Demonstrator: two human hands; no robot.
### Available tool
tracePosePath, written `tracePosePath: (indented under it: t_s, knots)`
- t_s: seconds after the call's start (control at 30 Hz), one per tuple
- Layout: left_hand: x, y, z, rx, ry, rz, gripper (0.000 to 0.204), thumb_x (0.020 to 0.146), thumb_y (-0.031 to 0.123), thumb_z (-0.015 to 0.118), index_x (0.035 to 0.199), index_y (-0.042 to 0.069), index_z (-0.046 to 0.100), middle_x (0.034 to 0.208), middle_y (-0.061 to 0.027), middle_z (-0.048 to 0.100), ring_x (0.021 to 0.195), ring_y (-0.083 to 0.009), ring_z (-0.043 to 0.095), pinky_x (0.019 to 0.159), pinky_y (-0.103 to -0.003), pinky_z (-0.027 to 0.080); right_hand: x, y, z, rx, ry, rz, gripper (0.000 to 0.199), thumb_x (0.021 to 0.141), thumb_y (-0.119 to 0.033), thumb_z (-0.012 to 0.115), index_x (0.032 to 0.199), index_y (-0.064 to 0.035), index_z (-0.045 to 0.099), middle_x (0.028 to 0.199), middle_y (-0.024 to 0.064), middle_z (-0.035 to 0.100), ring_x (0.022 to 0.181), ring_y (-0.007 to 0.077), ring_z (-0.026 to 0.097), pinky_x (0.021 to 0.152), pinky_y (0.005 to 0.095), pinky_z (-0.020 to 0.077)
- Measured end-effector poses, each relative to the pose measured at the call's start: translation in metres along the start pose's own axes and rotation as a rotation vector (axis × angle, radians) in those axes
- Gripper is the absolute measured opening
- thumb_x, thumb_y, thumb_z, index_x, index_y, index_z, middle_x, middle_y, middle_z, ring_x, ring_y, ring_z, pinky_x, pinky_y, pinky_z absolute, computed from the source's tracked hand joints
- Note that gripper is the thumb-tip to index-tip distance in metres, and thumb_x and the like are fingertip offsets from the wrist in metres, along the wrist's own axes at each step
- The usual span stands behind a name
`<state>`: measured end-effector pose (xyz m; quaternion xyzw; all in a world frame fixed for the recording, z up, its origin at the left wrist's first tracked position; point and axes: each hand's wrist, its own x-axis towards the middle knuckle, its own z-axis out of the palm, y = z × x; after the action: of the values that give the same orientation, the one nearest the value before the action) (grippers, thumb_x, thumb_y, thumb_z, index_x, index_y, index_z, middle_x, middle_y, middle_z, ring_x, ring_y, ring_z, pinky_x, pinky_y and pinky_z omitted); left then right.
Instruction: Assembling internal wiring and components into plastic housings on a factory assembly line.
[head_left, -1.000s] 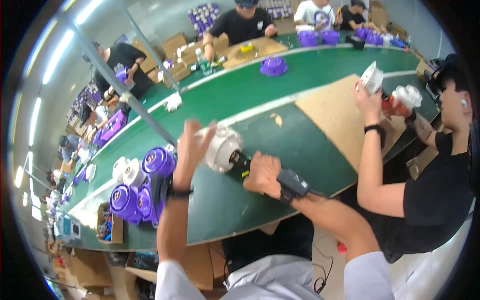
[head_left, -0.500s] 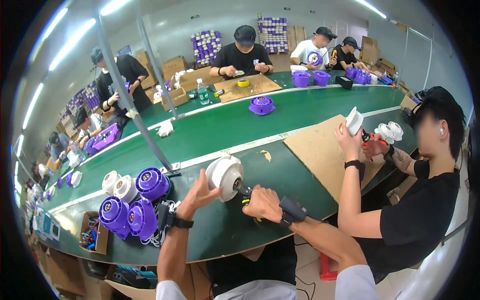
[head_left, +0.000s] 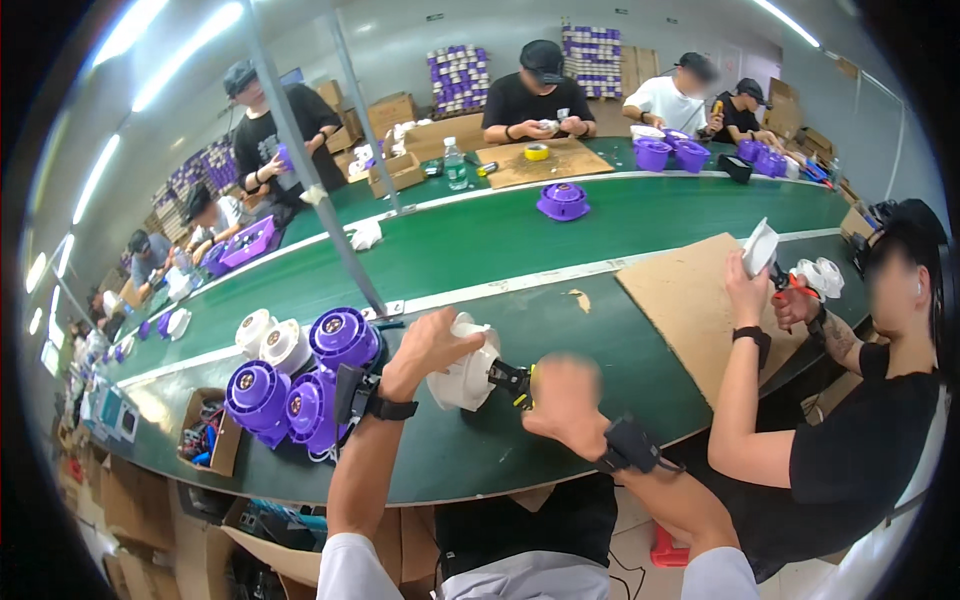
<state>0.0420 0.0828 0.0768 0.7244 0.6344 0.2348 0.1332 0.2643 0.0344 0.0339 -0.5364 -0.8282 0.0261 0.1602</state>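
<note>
A round white plastic housing (head_left: 462, 372) stands tipped on its side on the green table. My left hand (head_left: 436, 350) grips it from the left, fingers over its top edge. My right hand (head_left: 566, 405) is closed on black-and-yellow pliers (head_left: 511, 379), whose jaws reach into the housing's right face. What the jaws touch inside is hidden. Left of my left wrist, purple housings (head_left: 257, 398) and white housings (head_left: 286, 346) sit grouped together.
A cardboard box of small parts (head_left: 212, 432) stands at the table's left edge. A metal post (head_left: 335, 235) rises behind the housings. One purple housing (head_left: 564, 201) rests on the green belt (head_left: 480, 248). At right, a co-worker holds another white part (head_left: 760, 247) over a brown board (head_left: 680, 300).
The view has shifted, so the scene sits further right. My left hand has moved up over the housing's top, which is turned more to the right. The right hand has turned with the pliers.
</note>
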Motion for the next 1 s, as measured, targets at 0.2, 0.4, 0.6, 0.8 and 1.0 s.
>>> tracePosePath:
  t_s: [0.2, 0.4, 0.6, 0.8, 1.0]
  knots:
    - [0.01, -0.029, -0.001, 0.157, 0.076, 0.032, 0.053, 0.08, 0.042, 0.069, 0.104, -0.005, 0.064, 0.087, -0.0247, 0.068, 0.08, -0.0358, 0.068, 0.072, -0.042, 0.053, 0.001, -0.019, -0.017, -0.107, -0.068, -0.014, 0.042, 0.062, -0.028, 0.068, 0.092, -0.002, 0.056, 0.092, 0.0156, 0.057, 0.088, 0.0315, 0.055, 0.082, 0.0462, 0.0377]
    - [0.018, -0.121, -0.037, 0.123, -0.064, -0.206, 0.052, 0.088, 0.044, 0.056, 0.082, -0.006, 0.068, 0.077, -0.0265, 0.066, 0.08, -0.0416, 0.067, 0.074, -0.045, 0.052, -0.017, 0.065, -0.01, 0.882, -0.071, 0.18, 0.046, 0.07, -0.028, 0.078, 0.101, -0.003, 0.055, 0.086, 0.0054, 0.055, 0.078, 0.019, 0.053, 0.071, 0.0319, 0.0446]
    - [0.048, -0.134, -0.027, 0.446, 0.045, -0.384, 0.032, 0.08, 0.026, 0.058, 0.079, -0.004, 0.071, 0.085, -0.0294, 0.067, 0.082, -0.0462, 0.066, 0.077, -0.052, 0.053, -0.046, 0.11, 0.015, 1.256, 0.042, 0.34, 0.054, 0.076, -0.028, 0.081, 0.115, -0.003, 0.052, 0.093, 0.0015, 0.051, 0.085, 0.0122, 0.048, 0.077, 0.0278, 0.0425]
    - [0.208, -0.051, 0.002, -0.322, 0.063, -0.385, 0.047, 0.087, 0.039, 0.06, 0.086, -0.007, 0.067, 0.074, -0.016, 0.069, 0.06, -0.0278, 0.069, 0.056, -0.038, 0.059, -0.057, 0.121, 0.003, 1.481, -0.073, 0.207, 0.059, 0.077, -0.024, 0.079, 0.123, -0.0012, 0.051, 0.106, 0.0051, 0.055, 0.097, 0.0153, 0.051, 0.088, 0.0282, 0.0407]
    - [0.373, -0.034, 0.126, -0.528, 0.15, -0.534, 0.059, 0.086, 0.047, 0.063, 0.102, -0.01, 0.062, 0.099, -0.0223, 0.065, 0.076, -0.0328, 0.068, 0.059, -0.045, 0.059, -0.016, 0.273, 0.056, 2.298, -0.216, 0.178, 0.057, 0.081, -0.033, 0.07, 0.127, -0.0049, 0.051, 0.12, 0.0091, 0.056, 0.11, 0.0204, 0.054, 0.098, 0.03, 0.0418]
